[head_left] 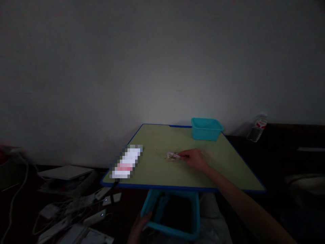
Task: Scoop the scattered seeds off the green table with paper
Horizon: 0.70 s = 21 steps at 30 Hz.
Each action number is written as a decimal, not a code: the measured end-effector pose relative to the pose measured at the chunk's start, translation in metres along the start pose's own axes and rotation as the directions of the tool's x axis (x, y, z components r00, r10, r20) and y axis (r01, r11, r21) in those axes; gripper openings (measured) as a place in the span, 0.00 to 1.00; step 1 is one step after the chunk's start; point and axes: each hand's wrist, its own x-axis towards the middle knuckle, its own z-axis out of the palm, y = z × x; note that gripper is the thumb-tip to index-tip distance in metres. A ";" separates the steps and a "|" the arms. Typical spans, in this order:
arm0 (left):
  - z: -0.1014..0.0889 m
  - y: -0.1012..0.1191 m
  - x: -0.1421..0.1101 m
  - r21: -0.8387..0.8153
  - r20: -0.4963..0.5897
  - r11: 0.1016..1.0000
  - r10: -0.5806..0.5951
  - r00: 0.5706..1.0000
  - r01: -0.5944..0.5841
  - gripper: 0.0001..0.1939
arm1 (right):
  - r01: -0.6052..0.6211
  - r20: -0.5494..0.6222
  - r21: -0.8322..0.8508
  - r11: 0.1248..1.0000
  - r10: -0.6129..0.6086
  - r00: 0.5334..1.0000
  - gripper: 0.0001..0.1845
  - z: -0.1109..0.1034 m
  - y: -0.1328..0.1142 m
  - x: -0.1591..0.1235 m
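My right hand [194, 159] reaches over the pale green table [152, 139] with its fingers pinched on a crumpled white tissue [173, 155]. Dark crumbs and smears lie on and around the tissue. Below the front edge of the table, my left hand [142, 222] grips the left rim of a blue plastic basin [196, 217], thumb over the edge. The basin sits under the table's edge; its inside is dark, and I cannot make out what it holds.
Another blue basin [207, 130] stands at the table's back right corner. A lit, blurred-out phone screen [127, 162] is at the left edge. Cables and power strips [95, 217] clutter the floor at left. A clear bottle [257, 130] tilts at right, near the wall.
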 end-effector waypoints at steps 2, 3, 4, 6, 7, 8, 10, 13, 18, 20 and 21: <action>-0.001 -0.002 0.004 -0.005 -0.020 1.000 0.005 1.000 -0.005 0.32 | 0.004 0.010 0.020 1.000 -0.005 1.000 0.16 -0.001 0.004 0.001; -0.002 -0.003 0.006 -0.001 -0.035 1.000 0.005 0.999 -0.005 0.32 | 0.007 0.015 0.034 0.999 -0.008 1.000 0.16 -0.001 0.005 0.002; -0.003 -0.004 0.008 0.005 -0.051 1.000 -0.003 0.999 0.003 0.32 | 0.008 0.019 0.048 0.999 -0.009 1.000 0.15 -0.002 0.007 0.003; -0.005 -0.007 0.012 0.012 -0.074 1.000 -0.021 0.997 0.022 0.30 | 0.003 0.024 0.062 0.998 -0.005 1.000 0.15 -0.005 0.009 0.005; -0.005 -0.007 0.013 0.015 -0.078 0.999 -0.030 0.997 0.031 0.29 | 0.000 0.026 0.055 0.998 -0.002 1.000 0.15 -0.007 0.009 0.006; -0.006 -0.008 0.015 0.019 -0.078 0.999 -0.034 0.996 0.036 0.27 | -0.001 0.028 0.042 0.999 0.000 1.000 0.15 -0.008 0.010 0.007; -0.007 -0.008 0.017 0.028 -0.070 0.999 -0.020 0.997 0.022 0.24 | 0.005 0.028 0.014 1.000 -0.006 1.000 0.15 -0.012 0.011 0.007; -0.006 -0.008 0.017 0.042 -0.089 0.999 -0.013 0.996 0.016 0.24 | 0.014 0.029 0.014 1.000 -0.014 0.999 0.15 -0.014 0.012 0.007; -0.006 -0.007 0.011 0.009 -0.046 1.000 -0.013 0.999 0.013 0.26 | 0.025 0.026 0.072 0.997 -0.027 0.999 0.15 -0.011 0.016 0.005; -0.006 -0.006 0.011 0.011 -0.058 0.999 -0.032 0.998 0.033 0.28 | 0.033 0.027 0.072 0.997 -0.035 0.999 0.15 -0.011 0.017 0.005; -0.006 -0.005 0.011 0.019 -0.063 0.999 -0.029 0.998 0.030 0.28 | 0.030 0.032 0.064 0.997 -0.032 0.999 0.15 -0.012 0.017 0.005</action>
